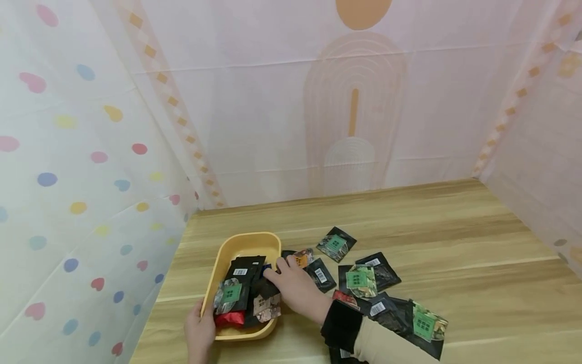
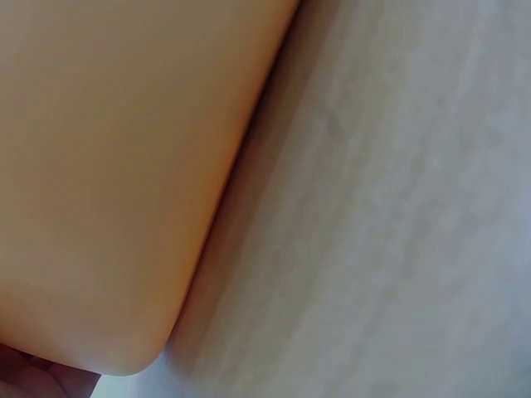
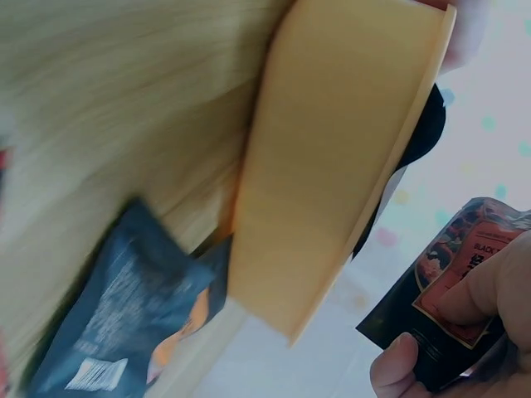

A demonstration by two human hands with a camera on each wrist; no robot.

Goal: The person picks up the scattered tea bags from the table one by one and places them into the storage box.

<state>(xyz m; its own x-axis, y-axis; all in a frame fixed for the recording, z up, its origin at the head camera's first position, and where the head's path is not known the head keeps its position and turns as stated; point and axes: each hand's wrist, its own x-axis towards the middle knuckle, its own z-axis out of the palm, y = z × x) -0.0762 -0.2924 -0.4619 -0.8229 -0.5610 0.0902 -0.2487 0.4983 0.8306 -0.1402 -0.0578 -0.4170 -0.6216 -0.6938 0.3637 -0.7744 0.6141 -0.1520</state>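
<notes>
A yellow plastic tray (image 1: 247, 241) stands on the left of the table, holding several black packets (image 1: 247, 275) with coloured labels and a red packet (image 1: 230, 319). My left hand (image 1: 200, 331) holds the tray's near left side; in the left wrist view the tray's wall (image 2: 124, 182) fills much of the picture, and only a bit of hand shows at the lower left. Over the tray's right rim, my right hand (image 1: 300, 290) pinches a black packet with a red label (image 3: 469, 278) between thumb and fingers. The packet's label is visible only in the right wrist view.
Right of the tray lie several loose packets: one with an orange label (image 1: 302, 259), a small black one (image 1: 320, 275), and green-labelled ones (image 1: 336, 243) farther off. Some overlap near my right sleeve (image 1: 386, 344). A patterned cloth (image 1: 273, 126) hangs behind the wooden table (image 1: 491, 263).
</notes>
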